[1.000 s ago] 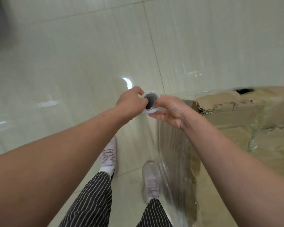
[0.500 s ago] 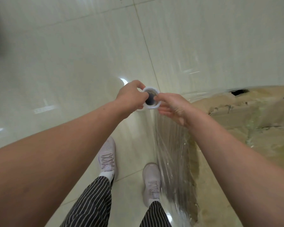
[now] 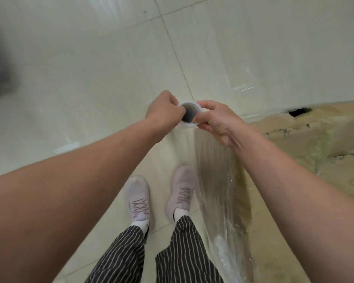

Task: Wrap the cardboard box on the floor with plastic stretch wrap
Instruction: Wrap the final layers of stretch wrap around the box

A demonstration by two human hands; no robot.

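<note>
No text, number, label or brand can be read anywhere. The cardboard box shows only plain, torn brown board under film, and the end of the stretch wrap roll is unmarked white. The shoes are too blurred to make out any mark.

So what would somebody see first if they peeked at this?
The left hand and right hand grip a white roll of clear plastic stretch wrap in the middle, dark hollow core facing the camera. Shiny film hangs down from it beside the torn brown cardboard box on the right, past pale pink sneakers below.
</note>
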